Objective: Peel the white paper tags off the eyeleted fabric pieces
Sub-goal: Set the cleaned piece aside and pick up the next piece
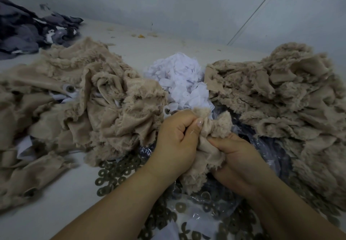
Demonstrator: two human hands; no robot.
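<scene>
Both hands grip fabric piece (211, 125) btwn them: left hand (176, 138), right hand (237, 163).

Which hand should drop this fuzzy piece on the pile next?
Probably the right hand. It already pinches the tan fabric piece and sits nearest the right-side fabric pile. The left hand also grips the piece, but lies farther away, beside the left-side fabric pile.

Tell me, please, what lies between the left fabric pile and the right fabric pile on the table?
In the head view, a heap of white paper tags lies between the left fabric pile and the right fabric pile.
</scene>
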